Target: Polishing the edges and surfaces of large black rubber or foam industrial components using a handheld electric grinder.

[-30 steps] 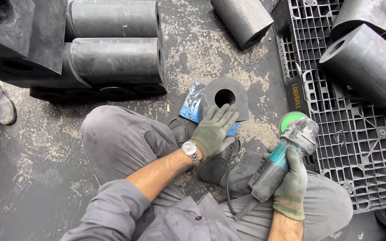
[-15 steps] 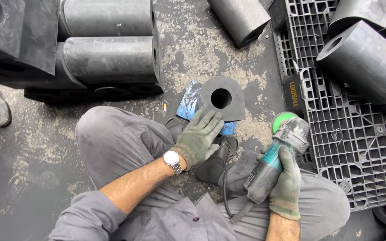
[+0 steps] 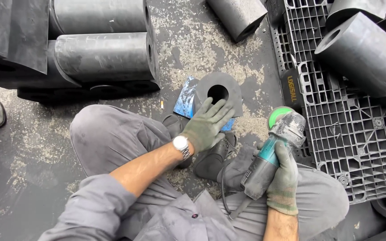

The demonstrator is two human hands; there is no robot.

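Head view: we look down and see big black rubber rolls (image 3: 103, 58) stacked at the top left, lying on their sides. A grey plastic pallet (image 3: 349, 134) sits on the right with more rolls on it. On the dusty floor (image 3: 32, 151) in front of our knees lies a flat black rubber piece (image 3: 220, 91) with a round hole, on top of a blue sheet (image 3: 185, 99). Our left hand (image 3: 204, 127) is nearer to it. Its gloved fingers are spread flat, pressing on the near edge, just below the hole. Our right hand (image 3: 282, 180) is wrapped tight around a grinder (image 3: 273, 151), which points up and away, just right of the piece. Nothing stands between them.
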